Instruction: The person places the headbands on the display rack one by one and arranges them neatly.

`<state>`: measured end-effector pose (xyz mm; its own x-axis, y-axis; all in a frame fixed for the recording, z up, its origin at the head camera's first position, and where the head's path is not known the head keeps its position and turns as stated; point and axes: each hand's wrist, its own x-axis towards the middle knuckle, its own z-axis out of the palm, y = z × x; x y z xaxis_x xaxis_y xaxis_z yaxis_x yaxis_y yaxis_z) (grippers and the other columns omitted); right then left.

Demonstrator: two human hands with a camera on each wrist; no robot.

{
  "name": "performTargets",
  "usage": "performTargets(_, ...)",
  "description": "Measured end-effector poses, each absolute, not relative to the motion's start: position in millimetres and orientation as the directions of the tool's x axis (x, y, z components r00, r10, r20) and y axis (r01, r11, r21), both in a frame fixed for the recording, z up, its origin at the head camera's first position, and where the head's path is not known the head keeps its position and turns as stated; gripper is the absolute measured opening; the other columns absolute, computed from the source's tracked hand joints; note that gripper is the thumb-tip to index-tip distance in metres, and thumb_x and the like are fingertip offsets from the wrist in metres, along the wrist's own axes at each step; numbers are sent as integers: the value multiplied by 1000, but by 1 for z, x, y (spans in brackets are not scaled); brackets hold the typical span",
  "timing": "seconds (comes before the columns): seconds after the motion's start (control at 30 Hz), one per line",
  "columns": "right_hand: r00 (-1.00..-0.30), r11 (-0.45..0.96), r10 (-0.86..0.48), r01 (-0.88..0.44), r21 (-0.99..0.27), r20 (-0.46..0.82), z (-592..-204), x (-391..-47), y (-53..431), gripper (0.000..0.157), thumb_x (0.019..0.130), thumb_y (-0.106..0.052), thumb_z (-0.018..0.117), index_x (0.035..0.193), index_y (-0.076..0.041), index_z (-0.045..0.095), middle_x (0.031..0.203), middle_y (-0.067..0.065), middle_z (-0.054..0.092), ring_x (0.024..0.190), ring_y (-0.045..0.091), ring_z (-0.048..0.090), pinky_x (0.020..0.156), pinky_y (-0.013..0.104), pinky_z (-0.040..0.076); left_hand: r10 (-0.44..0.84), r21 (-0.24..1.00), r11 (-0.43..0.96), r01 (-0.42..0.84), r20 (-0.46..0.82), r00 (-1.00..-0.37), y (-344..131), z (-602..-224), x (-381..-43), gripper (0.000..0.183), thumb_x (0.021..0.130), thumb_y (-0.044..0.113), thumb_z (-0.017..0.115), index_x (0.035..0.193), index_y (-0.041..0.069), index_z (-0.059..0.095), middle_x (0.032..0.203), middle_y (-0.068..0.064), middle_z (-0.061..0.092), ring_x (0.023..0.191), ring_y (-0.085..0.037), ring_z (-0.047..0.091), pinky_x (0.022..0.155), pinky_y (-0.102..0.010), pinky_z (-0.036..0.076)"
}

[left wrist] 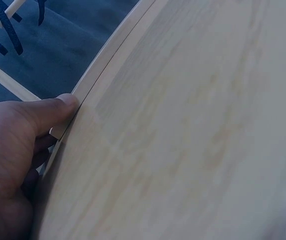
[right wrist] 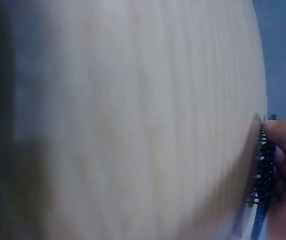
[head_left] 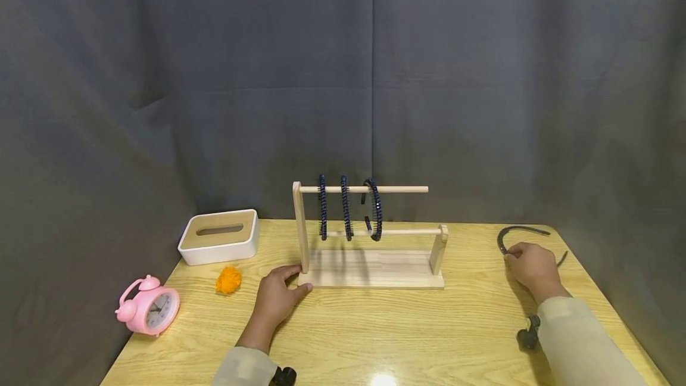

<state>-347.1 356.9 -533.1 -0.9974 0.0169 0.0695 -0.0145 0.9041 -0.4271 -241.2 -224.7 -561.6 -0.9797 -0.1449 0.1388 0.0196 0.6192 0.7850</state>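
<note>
A wooden stand (head_left: 370,283) with two horizontal rods stands at the back middle of the table. Three dark toothed headbands (head_left: 346,210) hang on its upper rod, towards the left end. My left hand (head_left: 276,296) grips the left corner of the stand's base; in the left wrist view, its thumb (left wrist: 65,101) lies along the base's edge and the other fingers are partly hidden. At the far right, my right hand (head_left: 536,268) pinches another dark headband (head_left: 522,227) at the table. In the right wrist view, the teeth of that headband (right wrist: 264,170) show beside the fingertips.
To the left are a white tissue box (head_left: 220,252) with a wood-look top, an orange pompom-like ball (head_left: 228,280) and a pink alarm clock (head_left: 152,308). Grey curtains (head_left: 429,76) enclose the table (head_left: 407,338) at the back and both sides.
</note>
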Motion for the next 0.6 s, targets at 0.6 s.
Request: performTargets(0.6, -970, 883, -171, -228, -411, 172, -523, -269, 327, 20, 105, -13, 71, 114, 4, 77, 101, 15, 80, 93, 38, 76, 80, 58, 63, -134, 772, 634, 33, 152, -979, -225, -558, -239, 46, 92, 23, 91, 134, 8, 79, 142, -20, 71, 132, -40, 69, 110, -56, 59)
